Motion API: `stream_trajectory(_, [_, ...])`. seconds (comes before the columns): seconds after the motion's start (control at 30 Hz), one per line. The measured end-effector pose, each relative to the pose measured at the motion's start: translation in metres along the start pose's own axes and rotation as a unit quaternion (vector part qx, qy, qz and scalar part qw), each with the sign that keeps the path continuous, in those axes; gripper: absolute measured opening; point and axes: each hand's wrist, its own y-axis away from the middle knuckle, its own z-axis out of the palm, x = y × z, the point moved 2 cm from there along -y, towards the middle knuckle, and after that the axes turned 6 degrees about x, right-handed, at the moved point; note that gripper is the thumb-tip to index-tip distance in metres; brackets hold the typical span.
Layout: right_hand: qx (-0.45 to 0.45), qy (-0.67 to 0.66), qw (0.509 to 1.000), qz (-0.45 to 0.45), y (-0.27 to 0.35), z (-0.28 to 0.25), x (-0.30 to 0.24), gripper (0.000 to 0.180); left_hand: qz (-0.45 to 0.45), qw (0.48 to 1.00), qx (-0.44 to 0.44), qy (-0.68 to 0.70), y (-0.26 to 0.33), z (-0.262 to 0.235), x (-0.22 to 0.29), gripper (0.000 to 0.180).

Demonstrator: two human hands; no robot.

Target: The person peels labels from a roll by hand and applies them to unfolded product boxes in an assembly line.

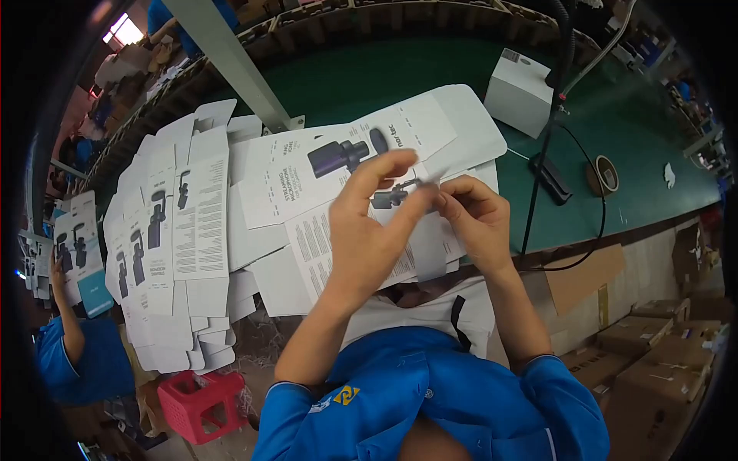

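Printed white flat cartons (434,123), showing a dark microphone picture, lie stacked on the green table in front of me. Above them my left hand (365,238) is raised with its fingers curved and apart from the thumb. Its thumb tip meets the fingertips of my right hand (480,227). The right thumb and forefinger are pinched together. A pale blur shows near the fingertips, too small and smeared to name. Below the hands, a greyish translucent strip (430,263) hangs at the near edge of the cartons.
More flat printed cartons (201,219) are piled at left. A white box (520,92), a black tool-like object (551,180) and a tape roll (607,174) stand on the green table (369,73). A red stool (201,403) and a co-worker's arm (69,323) are at left; brown cartons (653,384) at lower right.
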Motion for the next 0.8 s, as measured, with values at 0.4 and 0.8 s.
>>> stream_trajectory(0.4, [0.087, 0.413, 0.749, -0.510, 0.002, -0.011, -0.015, 0.041, -0.138, 0.984, 0.009, 0.111, 0.002, 0.028, -0.005, 0.020])
stream_trajectory(0.8, [-0.014, 0.402, 0.780, -0.478, 0.013, 0.007, -0.017, 0.029, -0.120, 0.990, 0.068, 0.016, 0.014, -0.004, -0.028, 0.016])
